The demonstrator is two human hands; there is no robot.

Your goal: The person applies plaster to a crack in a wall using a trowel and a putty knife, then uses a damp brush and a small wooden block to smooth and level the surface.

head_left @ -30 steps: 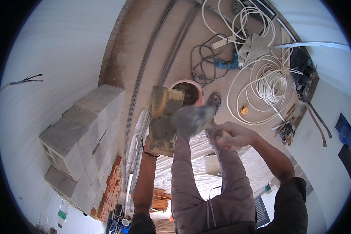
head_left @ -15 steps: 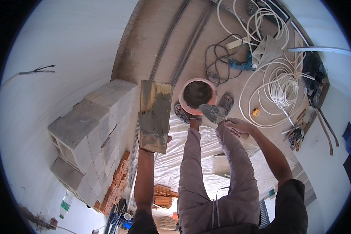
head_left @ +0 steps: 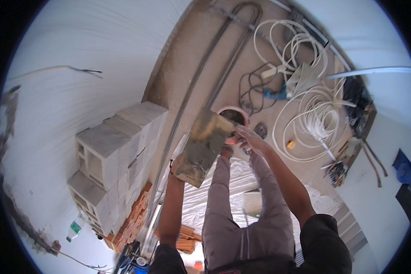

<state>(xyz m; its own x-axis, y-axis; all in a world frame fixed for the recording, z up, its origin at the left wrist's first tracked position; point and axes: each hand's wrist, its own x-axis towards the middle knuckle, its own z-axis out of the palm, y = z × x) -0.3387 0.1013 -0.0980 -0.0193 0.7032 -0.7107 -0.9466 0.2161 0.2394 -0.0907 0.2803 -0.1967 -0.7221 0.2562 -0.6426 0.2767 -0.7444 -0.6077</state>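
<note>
My left hand (head_left: pixel 177 164) grips a rectangular board (head_left: pixel 197 148), smeared with grey and yellowish mortar and held at a slant. My right hand (head_left: pixel 250 140) is curled at the board's upper right edge; what it holds is hidden there. Beyond the board, partly covered by it, a pink bucket (head_left: pixel 239 113) with dark contents stands on the floor by my sandalled foot (head_left: pixel 260 130).
Grey concrete blocks (head_left: pixel 102 150) and red bricks (head_left: pixel 134 217) stack along the left wall. Loops of white cable (head_left: pixel 326 121), a blue power tool (head_left: pixel 271 94) and a yellow tape measure (head_left: pixel 290 144) lie rightward. Rails (head_left: pixel 187 96) cross the floor; crumpled sheeting (head_left: pixel 233 196) lies beneath me.
The board has tilted, its top swinging right over the bucket. My right hand has moved up and left against it; the trowel it held earlier has gone out of sight.
</note>
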